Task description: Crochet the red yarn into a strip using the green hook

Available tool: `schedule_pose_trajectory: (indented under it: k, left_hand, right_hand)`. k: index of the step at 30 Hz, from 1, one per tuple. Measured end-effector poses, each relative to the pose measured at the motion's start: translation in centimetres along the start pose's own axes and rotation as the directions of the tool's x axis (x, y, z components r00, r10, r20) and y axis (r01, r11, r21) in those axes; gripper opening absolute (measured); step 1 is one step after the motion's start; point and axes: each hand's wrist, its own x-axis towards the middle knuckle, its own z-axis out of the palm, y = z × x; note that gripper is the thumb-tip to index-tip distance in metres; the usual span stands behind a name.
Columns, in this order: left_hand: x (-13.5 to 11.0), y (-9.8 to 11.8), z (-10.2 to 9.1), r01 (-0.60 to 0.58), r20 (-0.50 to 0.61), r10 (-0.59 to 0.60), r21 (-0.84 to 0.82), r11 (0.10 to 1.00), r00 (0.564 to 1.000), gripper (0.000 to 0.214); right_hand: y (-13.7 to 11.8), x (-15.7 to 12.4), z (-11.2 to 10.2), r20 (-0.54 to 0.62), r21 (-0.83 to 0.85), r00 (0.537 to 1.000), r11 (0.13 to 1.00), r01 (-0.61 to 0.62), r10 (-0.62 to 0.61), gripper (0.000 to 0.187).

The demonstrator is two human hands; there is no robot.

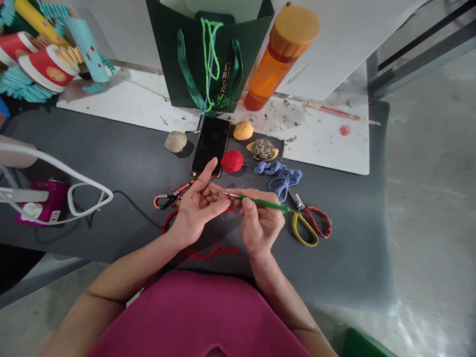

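Note:
My left hand (197, 206) holds red yarn between its fingers, with the index finger raised and a thin strand running across it. My right hand (260, 220) grips a green-handled crochet hook (264, 202), whose metal tip reaches across to the left fingers. A length of red crocheted chain (210, 253) trails down onto the grey table below my hands. A ball of red yarn (232, 161) sits just beyond my left fingertips.
Red-and-yellow-handled scissors (308, 220) and a blue yarn tangle (278, 176) lie right of my hands. A black phone (210, 146), a beaded cord (173, 195), yarn balls, a green gift bag (197, 64) and an orange bottle (282, 57) stand beyond.

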Motion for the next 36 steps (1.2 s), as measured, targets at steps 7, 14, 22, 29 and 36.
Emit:
schedule_pose_trajectory:
  k: [7, 14, 22, 29, 36]
  left_hand:
    - [-0.2, -0.5, 0.2, -0.103, -0.025, 0.107, 0.12, 0.987, 0.994, 0.094]
    - [0.1, -0.5, -0.3, 0.044, -0.016, -0.044, 0.027, 0.999, 0.999, 0.087]
    - [0.1, -0.3, -0.3, 0.054, -0.032, -0.053, 0.019, 0.998, 0.998, 0.074]
    - [-0.1, -0.3, 0.1, 0.017, -0.028, -0.015, 0.059, 0.998, 0.999, 0.094]
    - [0.2, -0.1, -0.1, 0.171, 0.053, -0.166, -0.105, 0.98, 0.985, 0.086]
  right_hand:
    - [0.5, 0.1, 0.6, -0.098, 0.087, 0.995, 0.996, -0.001, 0.009, 0.016]
    - [1.0, 0.7, 0.3, 0.048, 0.343, 0.945, 0.884, -0.319, 0.322, 0.01]
    - [0.4, 0.9, -0.6, 0.014, 0.029, 0.996, 0.995, -0.091, 0.091, 0.008]
    - [0.5, 0.3, -0.5, 0.021, -0.199, 0.946, 0.926, 0.321, -0.324, 0.039]
    - [0.3, 0.6, 0.6, -0.031, 0.322, 0.981, 0.931, -0.171, 0.19, 0.005]
